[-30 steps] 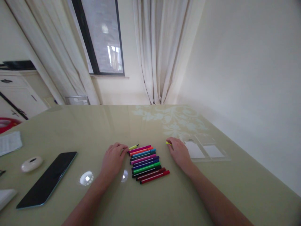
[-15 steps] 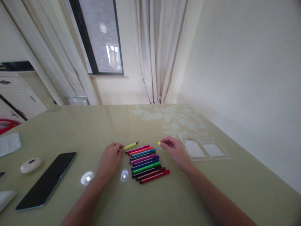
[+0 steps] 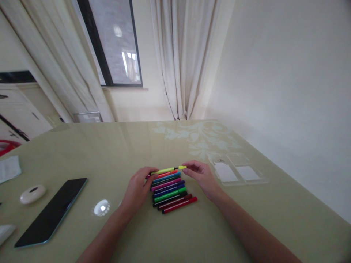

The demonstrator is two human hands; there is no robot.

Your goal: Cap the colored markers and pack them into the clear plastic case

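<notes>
Between finger and thumb, my left hand (image 3: pixel 141 184) grips the rear of a yellow felt-tip pen (image 3: pixel 166 170), its dark tip pointing right. My right hand (image 3: pixel 199 176) pinches a small yellow cap (image 3: pixel 181 167), whose open end faces that tip with hardly any gap; whether they touch I cannot tell. Below the pen several capped felt-tip pens lie side by side in a slanting row, among them a green pen (image 3: pixel 169 195) and, nearest me, a red pen (image 3: pixel 180 205). My left fingers hide the left ends of the uppermost pens.
A clear plastic case (image 3: pixel 238 170) with white inserts lies open right of my right hand. On the left are a dark tablet (image 3: pixel 51 213), a white rounded object (image 3: pixel 33 194) and a paper (image 3: pixel 9 170). The tabletop (image 3: pixel 117 146) ends at the wall on the right.
My left hand has brought the yellow pen rightward, over the upper end of the row. The right hand has shifted slightly left with the cap, so tip and cap are now close together.
</notes>
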